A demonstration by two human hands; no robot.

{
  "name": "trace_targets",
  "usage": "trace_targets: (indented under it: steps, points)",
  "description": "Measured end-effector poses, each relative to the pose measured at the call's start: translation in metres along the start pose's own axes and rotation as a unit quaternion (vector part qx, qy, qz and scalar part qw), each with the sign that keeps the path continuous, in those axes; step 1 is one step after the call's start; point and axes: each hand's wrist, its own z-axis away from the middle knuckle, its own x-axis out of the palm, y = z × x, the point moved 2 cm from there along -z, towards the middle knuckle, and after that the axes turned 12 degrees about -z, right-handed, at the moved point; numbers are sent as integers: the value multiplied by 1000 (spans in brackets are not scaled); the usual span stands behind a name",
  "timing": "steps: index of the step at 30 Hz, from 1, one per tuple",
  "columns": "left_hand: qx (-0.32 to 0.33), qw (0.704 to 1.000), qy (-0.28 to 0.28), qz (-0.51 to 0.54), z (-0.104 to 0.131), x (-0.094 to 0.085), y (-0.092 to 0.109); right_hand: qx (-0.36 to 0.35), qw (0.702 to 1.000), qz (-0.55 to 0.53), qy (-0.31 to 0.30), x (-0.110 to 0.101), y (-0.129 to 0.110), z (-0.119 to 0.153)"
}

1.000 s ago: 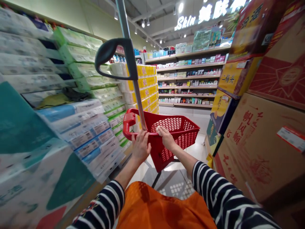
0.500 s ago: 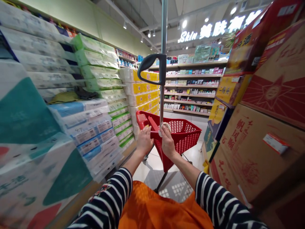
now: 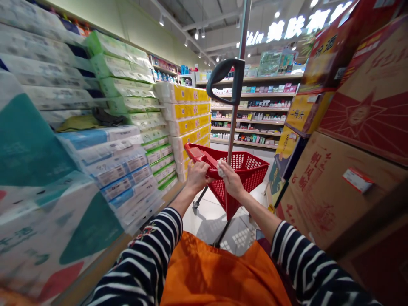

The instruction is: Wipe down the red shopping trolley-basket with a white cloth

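Observation:
A red plastic shopping cart (image 3: 255, 172) with a perforated basket stands directly before me, turned at an angle. My left hand (image 3: 197, 175) is wrapped round its red handle bar, near the wide flat panel (image 3: 196, 154). In my right hand (image 3: 232, 182) is a crumpled whitish cloth (image 3: 221, 167), pressed against the bar just right of my left hand. The fingertips of the right hand are partly covered by the cloth. A metal pole (image 3: 233, 123) with a dark grey loop grip (image 3: 225, 80) rises behind the bar, leaning right at its top.
Packs of tissue in white, blue and green wrapping (image 3: 121, 170) are stacked along the left. Yellow-and-white packs (image 3: 188, 110) stand further on. Cardboard cartons (image 3: 325, 182) rise close on the right. Shelves of small goods (image 3: 255, 114) cross the far end, beyond the pale floor (image 3: 207, 216).
The cart has turned a little, and its pole has shifted right and now leans. My right hand with the cloth has gone from the pole's base to the handle bar. My left hand still grips the bar.

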Motion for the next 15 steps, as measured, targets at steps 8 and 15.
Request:
trace_targets:
  steps: [8, 15]
  points:
    - [12, 999, -27, -15, -14, -6, 55, 65, 996, -56, -29, -56, 15, -5]
    - [14, 998, -57, 24, -30, 7, 73, 163, 976, -141, 21, -106, 53, -6]
